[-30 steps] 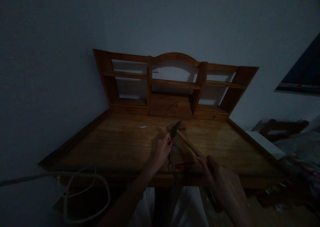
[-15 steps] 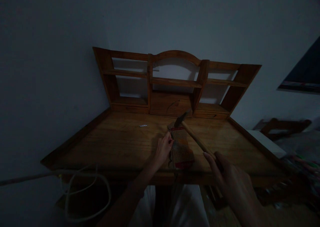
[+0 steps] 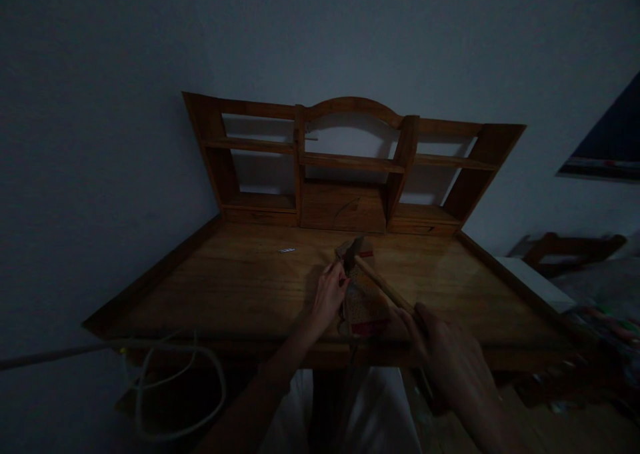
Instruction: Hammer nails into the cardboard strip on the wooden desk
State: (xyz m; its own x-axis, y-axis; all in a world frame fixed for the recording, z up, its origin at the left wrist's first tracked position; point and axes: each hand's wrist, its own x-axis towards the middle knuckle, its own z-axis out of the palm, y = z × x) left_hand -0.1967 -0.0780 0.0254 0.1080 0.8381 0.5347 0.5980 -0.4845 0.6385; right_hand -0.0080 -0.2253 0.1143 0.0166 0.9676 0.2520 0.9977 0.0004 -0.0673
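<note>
My right hand (image 3: pixel 443 347) is wrapped round the wooden handle of a hammer (image 3: pixel 383 285). Its dark head is over the upper left edge of a brown patterned piece with red bands (image 3: pixel 367 301), close by my left fingertips. I cannot tell whether the head touches anything. My left hand (image 3: pixel 331 291) rests at the left edge of that piece, thumb and fingers pinched together. Whatever they grip is too dark and small to make out. The patterned piece lies on the wooden desk (image 3: pixel 240 281) near its front edge.
A small silvery bundle of thin sticks (image 3: pixel 287 250) lies on the desk to the left. Behind stands a wooden shelf unit (image 3: pixel 350 164) against the wall. A pale looped cable (image 3: pixel 223 391) hangs at the lower left. A wooden chair back (image 3: pixel 575 247) is at the right.
The hammer has come down and to the left, its head now close to my left fingers. My right hand has dropped slightly with it, while my left hand stays nearly in place.
</note>
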